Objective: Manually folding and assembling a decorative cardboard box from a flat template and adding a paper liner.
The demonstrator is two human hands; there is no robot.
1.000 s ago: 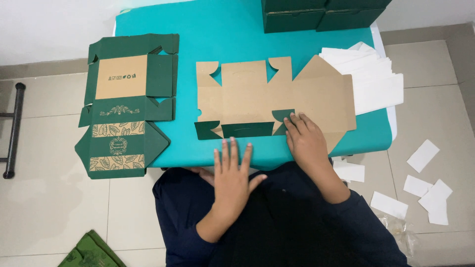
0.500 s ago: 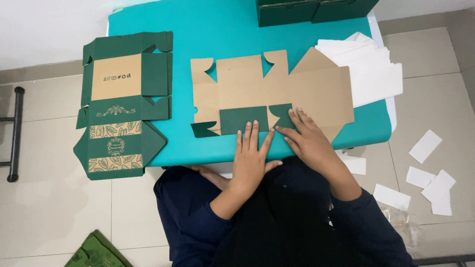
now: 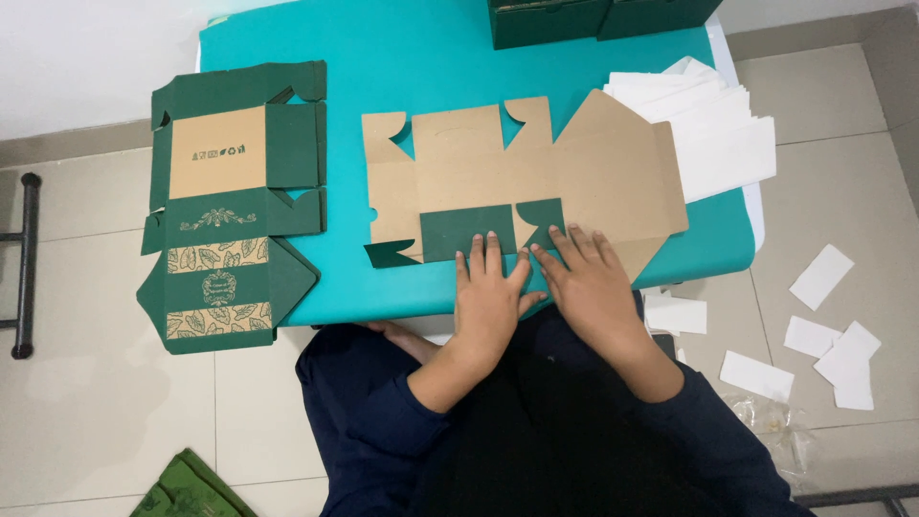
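1. The blank, an unfolded brown cardboard box cut-out, lies flat on the teal tabletop, brown side up. All positions below are given relative to the blank.
2. Two green flaps along the near edge of the blank are folded over onto its brown face.
3. The left hand lies flat, palm down, fingers extended and close together; the fingertips press on the larger green flap.
4. The right hand lies flat beside the left, fingers slightly spread, over the near edge of the blank next to the smaller green flap. The thumbs touch or nearly touch. Neither hand grips anything.
5. A stack of white sheets lies to the right of the blank; the blank's right end overlaps it.
6. Green boxes stand beyond the blank at the far tabletop edge.
7. A second flat cut-out, green with a leaf pattern, lies to the left of the blank and overhangs the tabletop's left and near edges.
8. White paper slips are scattered on the floor to the right of the blank.
9. Nothing lies between the hands and the blank.
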